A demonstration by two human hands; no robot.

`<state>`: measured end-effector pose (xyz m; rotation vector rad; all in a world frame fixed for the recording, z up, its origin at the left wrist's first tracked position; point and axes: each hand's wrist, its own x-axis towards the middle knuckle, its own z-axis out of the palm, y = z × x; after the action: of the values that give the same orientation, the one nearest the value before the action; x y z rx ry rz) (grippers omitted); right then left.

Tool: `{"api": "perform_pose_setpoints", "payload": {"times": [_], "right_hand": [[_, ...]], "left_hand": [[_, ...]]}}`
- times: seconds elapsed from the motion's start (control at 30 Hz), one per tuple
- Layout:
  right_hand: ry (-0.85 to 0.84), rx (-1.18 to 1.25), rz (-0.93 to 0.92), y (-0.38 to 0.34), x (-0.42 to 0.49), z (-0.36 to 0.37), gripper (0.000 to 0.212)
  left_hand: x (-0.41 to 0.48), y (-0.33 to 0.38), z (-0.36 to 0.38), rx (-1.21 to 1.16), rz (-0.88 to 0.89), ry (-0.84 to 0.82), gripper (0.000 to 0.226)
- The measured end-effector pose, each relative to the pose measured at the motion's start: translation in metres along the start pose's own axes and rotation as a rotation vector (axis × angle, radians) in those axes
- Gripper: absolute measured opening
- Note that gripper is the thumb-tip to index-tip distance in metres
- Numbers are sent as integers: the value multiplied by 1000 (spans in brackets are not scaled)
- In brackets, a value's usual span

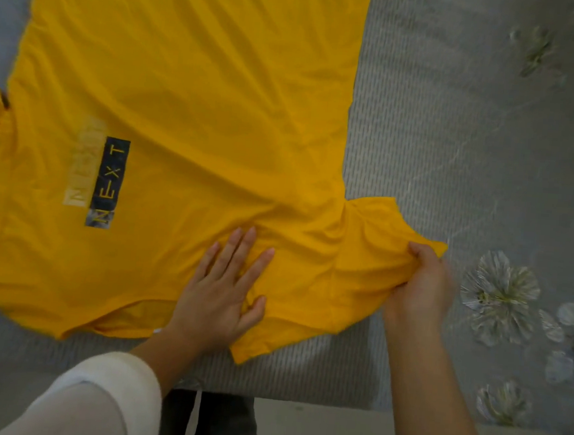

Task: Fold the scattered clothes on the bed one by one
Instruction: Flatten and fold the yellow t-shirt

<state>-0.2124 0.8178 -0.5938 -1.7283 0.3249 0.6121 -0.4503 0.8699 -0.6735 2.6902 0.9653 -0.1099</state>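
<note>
From your head camera, the yellow shirt (184, 106) lies spread flat across the grey bed (439, 143), its dark "NEXT" print (108, 182) facing up and its neck edge toward you. Your left hand (219, 294) presses flat on the shirt near that edge, fingers straight and spread. Your right hand (419, 286) pinches the end of the sleeve (372, 244), thumb on top, pulling it out toward the flowers (499, 292) printed on the bedcover.
</note>
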Motion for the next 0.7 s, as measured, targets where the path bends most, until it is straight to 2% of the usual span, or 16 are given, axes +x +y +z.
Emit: {"api": "perform_pose_setpoints", "payload": {"times": [0.03, 0.1, 0.17, 0.2, 0.27, 0.33, 0.37, 0.43, 0.5, 0.7], "right_hand": [[-42, -156, -192, -1, -11, 7, 18], [-327, -458, -449, 3, -36, 21, 19], [-631, -722, -512, 15, -53, 26, 15], [-699, -783, -550, 20, -57, 26, 13], [-631, -822, -724, 31, -52, 24, 14], [-499, -952, -904, 41, -41, 24, 35], [-484, -1053, -932, 46, -34, 25, 47], [-550, -1277, -941, 60, -23, 30, 59], [-597, -1475, -958, 75, -17, 34, 57], [-602, -1681, -920, 78, -15, 34, 64]], "left_hand": [[0, 0, 0, 2, -1, -4, 69], [0, 1, 0, -6, -3, -2, 69], [-1, 1, 0, -17, -4, -3, 67], [0, 1, 0, -20, -1, 1, 66], [0, 0, 0, -24, 4, 11, 64], [1, 0, 1, -32, 5, 26, 64], [1, 0, 1, -38, 4, 29, 64], [1, -1, 3, -42, 7, 25, 64], [0, -1, 4, -46, 11, 11, 63], [-2, 2, -3, -72, 3, -38, 63]]}}
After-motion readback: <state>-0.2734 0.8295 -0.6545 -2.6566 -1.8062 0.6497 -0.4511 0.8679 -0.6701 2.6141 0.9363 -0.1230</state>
